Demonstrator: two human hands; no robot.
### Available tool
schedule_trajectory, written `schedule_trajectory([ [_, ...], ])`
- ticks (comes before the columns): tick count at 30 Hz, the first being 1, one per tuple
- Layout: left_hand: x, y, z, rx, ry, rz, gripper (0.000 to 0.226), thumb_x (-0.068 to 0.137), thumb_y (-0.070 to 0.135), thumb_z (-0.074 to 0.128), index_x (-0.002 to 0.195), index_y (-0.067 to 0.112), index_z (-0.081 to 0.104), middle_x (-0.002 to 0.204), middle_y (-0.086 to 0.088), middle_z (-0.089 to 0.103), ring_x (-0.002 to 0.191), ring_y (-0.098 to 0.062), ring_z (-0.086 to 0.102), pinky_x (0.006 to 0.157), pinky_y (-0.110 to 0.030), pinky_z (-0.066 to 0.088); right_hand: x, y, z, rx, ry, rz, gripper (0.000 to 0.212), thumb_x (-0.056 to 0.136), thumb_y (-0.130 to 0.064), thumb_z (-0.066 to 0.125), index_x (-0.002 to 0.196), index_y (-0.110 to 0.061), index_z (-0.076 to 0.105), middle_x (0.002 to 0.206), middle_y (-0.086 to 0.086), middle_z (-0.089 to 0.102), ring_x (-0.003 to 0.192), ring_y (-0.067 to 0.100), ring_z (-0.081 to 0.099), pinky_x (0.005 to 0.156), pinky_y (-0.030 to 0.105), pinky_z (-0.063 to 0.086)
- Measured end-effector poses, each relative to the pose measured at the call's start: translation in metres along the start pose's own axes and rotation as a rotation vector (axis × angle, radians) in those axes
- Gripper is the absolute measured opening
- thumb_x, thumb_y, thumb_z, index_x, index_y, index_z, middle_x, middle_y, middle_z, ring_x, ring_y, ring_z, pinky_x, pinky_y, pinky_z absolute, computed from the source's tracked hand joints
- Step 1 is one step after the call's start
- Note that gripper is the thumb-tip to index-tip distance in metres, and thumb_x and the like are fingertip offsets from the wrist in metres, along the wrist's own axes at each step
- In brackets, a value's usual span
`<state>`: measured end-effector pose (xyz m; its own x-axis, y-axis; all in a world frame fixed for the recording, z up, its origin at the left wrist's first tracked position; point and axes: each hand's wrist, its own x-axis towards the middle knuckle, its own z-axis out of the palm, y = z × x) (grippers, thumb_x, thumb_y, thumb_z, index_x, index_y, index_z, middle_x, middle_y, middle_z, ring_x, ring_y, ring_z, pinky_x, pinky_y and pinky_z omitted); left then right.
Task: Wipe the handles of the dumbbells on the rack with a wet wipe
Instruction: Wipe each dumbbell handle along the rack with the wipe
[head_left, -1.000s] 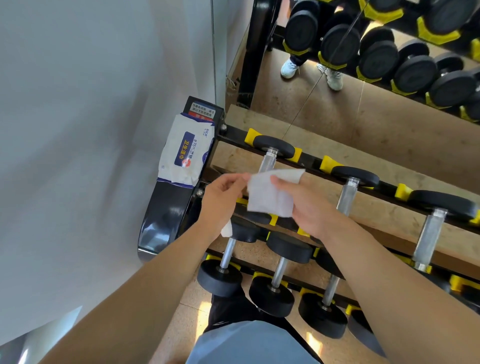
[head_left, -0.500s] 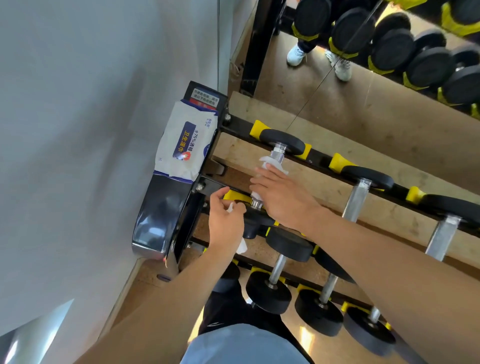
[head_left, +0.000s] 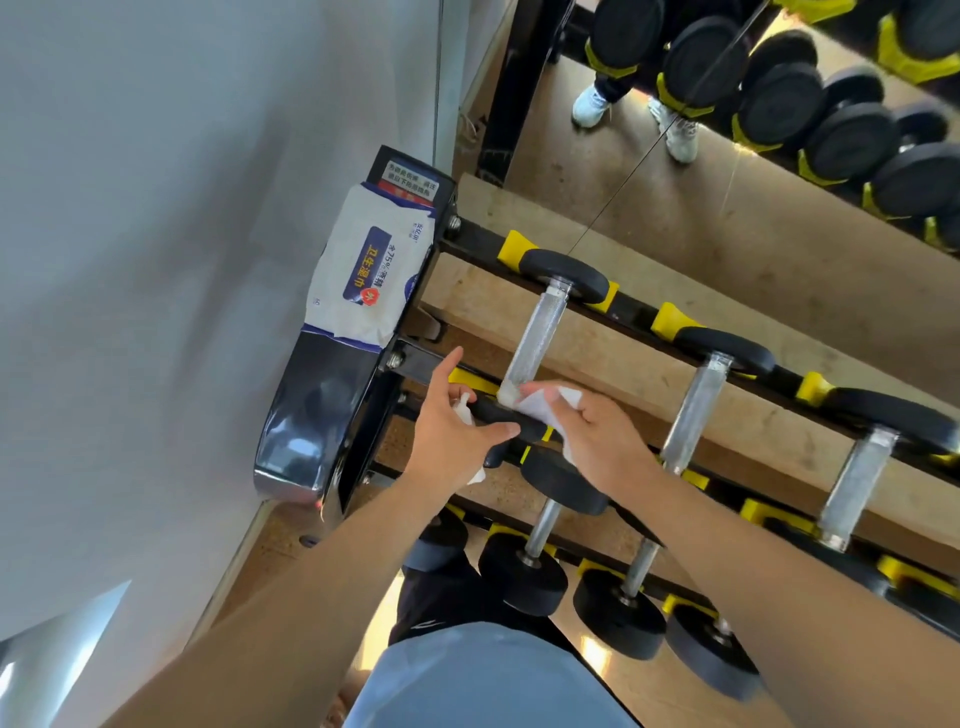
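Wet wipe (head_left: 540, 405): at the near end of the leftmost top-row dumbbell handle (head_left: 535, 338), pinched in the right hand (head_left: 597, 441).
Left hand (head_left: 457, 426): fingers spread, a scrap of white wipe (head_left: 462, 410) tucked against its palm; thumb on the black weight head (head_left: 506, 415).
Nearby: wipes pack (head_left: 363, 270) lying on the rack's end post (head_left: 322, 410).
In the way: neighbouring dumbbells (head_left: 696, 410) just beside.
Room: grey wall (head_left: 156, 260) left, mirror (head_left: 753, 156) behind, tan floor (head_left: 519, 493).

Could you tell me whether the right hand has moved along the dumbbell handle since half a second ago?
Yes. The right hand with the wipe has slid down the handle toward its near end, away from the far weight head.
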<state>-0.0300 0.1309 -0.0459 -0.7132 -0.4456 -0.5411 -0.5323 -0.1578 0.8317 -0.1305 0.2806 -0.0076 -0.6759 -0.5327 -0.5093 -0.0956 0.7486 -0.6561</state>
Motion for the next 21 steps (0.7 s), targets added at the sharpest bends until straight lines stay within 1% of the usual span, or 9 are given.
schedule_trajectory([
  [3, 0.002, 0.004, -0.005, 0.018, -0.035, -0.016, 0.101, 0.073, 0.014, 0.089, 0.152, 0.037, 0.029, 0.11, 0.001, 0.053, 0.099, -0.008, 0.058, 0.085, -0.013, 0.048, 0.004, -0.002, -0.012, 0.061, 0.296, 0.137, 0.037, 0.107, -0.047, 0.031, 0.13, -0.043, 0.061, 0.092, 0.0, 0.068, 0.069, 0.018, 0.061, 0.056, 0.028, 0.047],
  [5, 0.005, 0.009, -0.008, 0.067, -0.068, -0.028, 0.099, 0.073, 0.016, 0.089, 0.151, 0.037, 0.03, 0.11, 0.003, 0.052, 0.096, -0.004, 0.055, 0.066, -0.003, 0.043, 0.01, -0.014, -0.008, 0.103, 0.406, 0.237, 0.041, 0.106, -0.05, 0.031, 0.132, -0.034, 0.059, 0.081, 0.001, 0.063, 0.059, 0.013, 0.055, 0.046, 0.024, 0.038],
  [8, 0.01, 0.016, -0.013, 0.154, -0.112, -0.041, 0.095, 0.072, 0.018, 0.09, 0.149, 0.034, 0.038, 0.108, 0.006, 0.051, 0.108, -0.01, 0.053, 0.061, -0.006, 0.042, 0.013, -0.035, 0.021, 0.077, 0.263, 0.395, 0.038, 0.108, -0.044, 0.035, 0.107, -0.015, 0.06, 0.092, 0.005, 0.065, 0.067, 0.011, 0.057, 0.051, 0.02, 0.04],
  [11, 0.016, 0.023, -0.017, 0.227, -0.148, -0.061, 0.094, 0.07, 0.021, 0.091, 0.148, 0.032, 0.041, 0.113, 0.003, 0.051, 0.114, -0.011, 0.052, 0.081, -0.02, 0.04, 0.003, -0.045, 0.034, -0.143, 0.173, 0.367, 0.047, 0.109, -0.04, 0.033, 0.109, -0.006, 0.065, 0.094, 0.007, 0.062, 0.077, 0.016, 0.056, 0.054, 0.023, 0.041],
  [14, 0.021, 0.028, -0.02, 0.254, -0.2, -0.087, 0.095, 0.07, 0.021, 0.092, 0.149, 0.032, 0.04, 0.114, 0.002, 0.048, 0.113, -0.011, 0.051, 0.084, -0.026, 0.044, 0.003, -0.047, 0.016, 0.221, 0.259, 0.431, 0.04, 0.107, -0.039, 0.04, 0.115, -0.006, 0.061, 0.101, 0.013, 0.063, 0.093, 0.027, 0.063, 0.071, 0.033, 0.046],
  [16, 0.023, 0.03, -0.021, 0.266, -0.226, -0.108, 0.097, 0.069, 0.021, 0.092, 0.15, 0.033, 0.039, 0.114, 0.002, 0.049, 0.114, -0.012, 0.052, 0.087, -0.029, 0.047, 0.008, -0.05, 0.001, 0.515, 0.438, 0.505, 0.039, 0.105, -0.044, 0.045, 0.114, -0.009, 0.058, 0.1, 0.009, 0.064, 0.092, 0.023, 0.062, 0.068, 0.03, 0.045],
  [17, 0.024, 0.03, -0.022, 0.273, -0.234, -0.119, 0.097, 0.069, 0.021, 0.092, 0.15, 0.032, 0.04, 0.115, 0.001, 0.049, 0.116, -0.014, 0.053, 0.09, -0.031, 0.048, 0.013, -0.052, -0.004, 0.547, 0.529, 0.455, 0.038, 0.105, -0.045, 0.043, 0.108, -0.01, 0.06, 0.091, 0.007, 0.064, 0.086, 0.021, 0.063, 0.062, 0.026, 0.044],
  [19, 0.025, 0.031, -0.022, 0.283, -0.24, -0.129, 0.099, 0.067, 0.021, 0.094, 0.149, 0.031, 0.041, 0.121, -0.001, 0.052, 0.122, -0.016, 0.054, 0.096, -0.032, 0.047, 0.017, -0.062, -0.011, 0.26, 0.629, 0.115, 0.028, 0.108, -0.036, 0.04, 0.101, -0.021, 0.062, 0.077, 0.001, 0.062, 0.072, 0.01, 0.06, 0.054, 0.017, 0.042],
  [21, 0.025, 0.031, -0.022, 0.293, -0.238, -0.132, 0.1, 0.066, 0.021, 0.094, 0.15, 0.03, 0.041, 0.123, -0.002, 0.053, 0.12, -0.014, 0.055, 0.093, -0.03, 0.046, 0.03, -0.058, -0.017, -0.299, 0.5, -0.336, 0.031, 0.104, -0.014, 0.039, 0.125, -0.025, 0.06, 0.108, 0.002, 0.069, 0.097, 0.008, 0.061, 0.085, 0.021, 0.052],
])
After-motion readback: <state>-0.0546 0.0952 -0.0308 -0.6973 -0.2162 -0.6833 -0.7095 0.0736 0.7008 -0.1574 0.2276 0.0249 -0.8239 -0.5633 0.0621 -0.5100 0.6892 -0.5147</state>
